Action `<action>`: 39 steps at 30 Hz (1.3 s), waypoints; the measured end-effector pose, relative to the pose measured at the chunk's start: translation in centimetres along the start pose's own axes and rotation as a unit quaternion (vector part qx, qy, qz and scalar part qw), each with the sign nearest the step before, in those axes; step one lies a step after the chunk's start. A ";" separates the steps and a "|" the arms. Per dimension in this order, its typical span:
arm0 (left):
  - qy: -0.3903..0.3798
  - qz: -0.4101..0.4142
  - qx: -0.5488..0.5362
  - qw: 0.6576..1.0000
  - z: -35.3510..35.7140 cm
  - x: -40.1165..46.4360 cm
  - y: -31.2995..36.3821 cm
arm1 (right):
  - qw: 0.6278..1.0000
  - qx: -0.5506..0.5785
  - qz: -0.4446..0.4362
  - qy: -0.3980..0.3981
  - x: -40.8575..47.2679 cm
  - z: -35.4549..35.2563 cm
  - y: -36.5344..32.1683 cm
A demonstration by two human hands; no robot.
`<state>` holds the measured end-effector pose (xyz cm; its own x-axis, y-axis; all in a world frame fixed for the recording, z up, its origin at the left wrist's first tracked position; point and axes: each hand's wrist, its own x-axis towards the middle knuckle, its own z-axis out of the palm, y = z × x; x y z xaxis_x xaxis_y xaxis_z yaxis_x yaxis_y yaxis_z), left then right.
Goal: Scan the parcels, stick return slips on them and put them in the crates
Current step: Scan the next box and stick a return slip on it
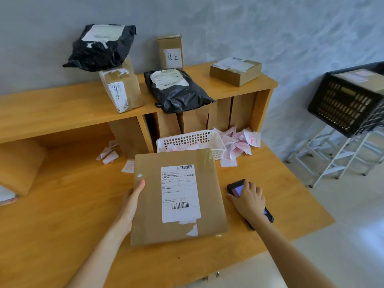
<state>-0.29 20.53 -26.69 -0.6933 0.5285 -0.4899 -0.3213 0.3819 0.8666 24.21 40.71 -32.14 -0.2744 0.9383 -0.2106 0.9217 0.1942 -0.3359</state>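
A flat brown cardboard parcel [178,196] with a white shipping label lies tilted up on the wooden desk [62,215]. My left hand [129,206] holds its left edge, thumb on top. My right hand [249,199] grips a black handheld scanner [235,189] lying on the desk to the parcel's right, its screen lit. A white mesh basket [207,140] behind the parcel holds return slips, and more return slips [241,145] are scattered beside it. A black crate [349,102] with a box inside stands on a white rack at the right.
On the shelf top [52,109] sit two black poly bags [176,90], a taped box [121,90], an upright labelled box [171,51] and a flat box [235,70]. Cardboard sheets stand under the shelf. Another parcel [18,165] lies at the far left.
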 end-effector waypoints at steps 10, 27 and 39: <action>0.037 0.022 -0.010 0.999 0.1 1.4 -1.5 | 0.997 -0.064 0.046 0.004 0.7 0.9 0.9; 0.091 0.069 -0.057 0.992 -2.7 0.7 -1.2 | 0.989 0.007 -0.150 0.010 -4.1 -6.5 -6.2; 0.090 0.063 -0.082 0.991 -3.4 -0.9 -1.6 | 0.952 -0.111 -0.275 -0.073 -9.0 -7.4 -8.1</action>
<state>-1.35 16.92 -27.29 -0.8336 0.4155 -0.3640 -0.3143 0.1851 0.9311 21.23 32.78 -20.73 -0.7528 0.6305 -0.1890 0.6581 0.7159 -0.2332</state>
